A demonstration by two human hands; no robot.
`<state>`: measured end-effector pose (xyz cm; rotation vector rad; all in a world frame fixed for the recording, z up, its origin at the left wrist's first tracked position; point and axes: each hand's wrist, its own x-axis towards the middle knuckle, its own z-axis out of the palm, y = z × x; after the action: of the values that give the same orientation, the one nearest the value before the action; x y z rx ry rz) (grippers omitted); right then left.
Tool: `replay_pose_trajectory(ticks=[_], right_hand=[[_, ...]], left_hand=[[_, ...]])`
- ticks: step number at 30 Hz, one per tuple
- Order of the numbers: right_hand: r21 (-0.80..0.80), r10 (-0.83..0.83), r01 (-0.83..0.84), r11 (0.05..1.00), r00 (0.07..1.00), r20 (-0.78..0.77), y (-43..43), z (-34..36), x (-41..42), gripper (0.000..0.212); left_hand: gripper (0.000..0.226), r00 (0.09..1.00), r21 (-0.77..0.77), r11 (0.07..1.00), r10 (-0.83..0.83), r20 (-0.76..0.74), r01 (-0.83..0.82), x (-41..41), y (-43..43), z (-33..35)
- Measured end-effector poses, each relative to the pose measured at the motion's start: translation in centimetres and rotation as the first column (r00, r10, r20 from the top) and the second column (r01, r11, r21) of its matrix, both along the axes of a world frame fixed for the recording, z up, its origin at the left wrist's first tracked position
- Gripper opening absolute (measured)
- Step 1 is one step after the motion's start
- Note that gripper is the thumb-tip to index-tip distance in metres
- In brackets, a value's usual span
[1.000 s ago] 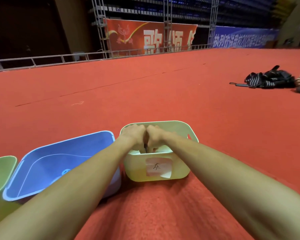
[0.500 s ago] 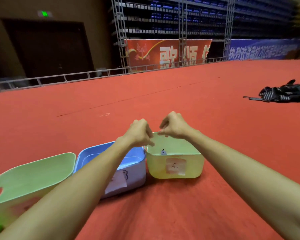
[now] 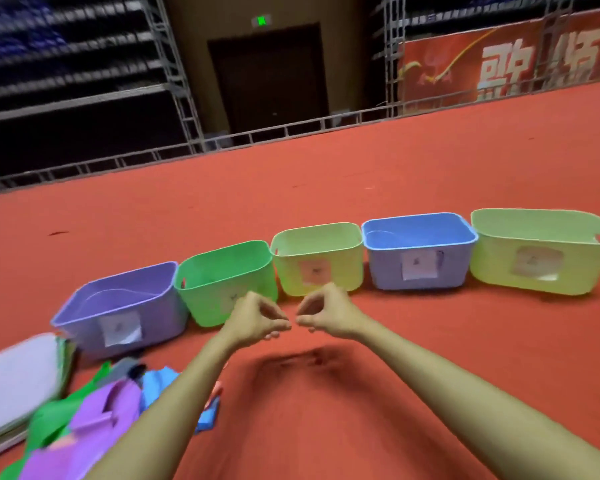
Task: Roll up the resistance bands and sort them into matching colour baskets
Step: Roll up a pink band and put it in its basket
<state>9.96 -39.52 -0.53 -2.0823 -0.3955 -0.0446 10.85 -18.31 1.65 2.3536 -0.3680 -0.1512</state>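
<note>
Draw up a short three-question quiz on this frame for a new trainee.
1. Which stands directly between the green plastic basket and the blue plastic basket? A) an orange crate B) the small pale yellow plastic basket C) a black bucket
2. True or false: the loose pile of flat resistance bands lies inside the blue plastic basket.
3. How many plastic baskets stand in the row on the red carpet?
Key: 1 B. 2 False; the pile lies on the carpet at lower left. 3 Five.
</note>
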Motion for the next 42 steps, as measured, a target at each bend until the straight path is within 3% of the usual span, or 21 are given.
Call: replay_pose_trajectory(ticks=[7, 10, 17, 21, 24, 27, 31, 34, 38, 42], right_hand=[[-0.048, 0.155, -0.157, 0.986, 0.987, -0.053, 14.1, -4.0, -1.7, 0.007], [-0.086, 0.192, -0.198, 0.976, 0.979, -0.069, 16.9, -4.6, -2.2, 0.008], [-0.277, 0.205, -0.188, 0.942, 0.978, 0.031, 19.5, -5.5, -3.5, 0.025], [-0.311, 0.155, -0.127, 0.942, 0.985, 0.07, 19.1, -5.8, -3.4, 0.016], [-0.213, 0.084, -0.064, 0.975, 0.993, 0.087, 18.5, -5.1, -3.3, 0.014], [0.03, 0.033, -0.034, 0.999, 0.999, 0.005, 17.6, -3.6, -3.1, 0.015], [0.301, 0.033, -0.005, 0.954, 0.996, -0.089, 15.7, -1.1, -3.4, 0.015], [0.345, 0.044, -0.015, 0.939, 0.996, -0.076, 13.9, 0.2, -3.6, 0.019], [0.344, 0.038, -0.02, 0.939, 0.998, -0.045, 10.8, 1.2, -3.5, 0.018], [0.348, 0.025, -0.007, 0.937, 0.999, -0.046, 8.1, 1.8, -3.3, 0.01]], left_hand=[[0.015, 0.956, -0.065, 0.955, 0.292, 0.023, -0.29, -5.4, 18.0, -2.9], [0.016, 0.945, -0.124, 0.938, 0.327, 0.022, -0.322, -7.1, 22.2, -3.7], [0.009, 0.953, -0.121, 0.949, 0.3, 0.049, -0.292, -8.2, 23.8, -6.2], [0.012, 0.958, -0.035, 0.959, 0.282, 0.055, -0.28, -7.9, 22.7, -6.9], [0.013, 0.958, 0.013, 0.967, 0.251, 0.135, -0.256, -7.4, 21.5, -5.9], [0.02, 0.962, 0.064, 0.981, 0.165, 0.219, -0.183, -7.3, 19.2, -4.3], [0.031, 0.962, -0.11, 0.987, 0.14, 0.235, -0.116, -6.8, 15.7, -3.2], [0.046, 0.964, -0.261, 0.96, 0.155, 0.214, -0.097, -6.1, 13.6, -2.7], [0.051, 0.99, -0.352, 0.935, 0.097, 0.102, -0.055, -5.0, 10.9, -1.4], [0.017, 0.995, -0.425, 0.904, -0.007, 0.097, 0.048, -3.9, 7.9, 0.5]])
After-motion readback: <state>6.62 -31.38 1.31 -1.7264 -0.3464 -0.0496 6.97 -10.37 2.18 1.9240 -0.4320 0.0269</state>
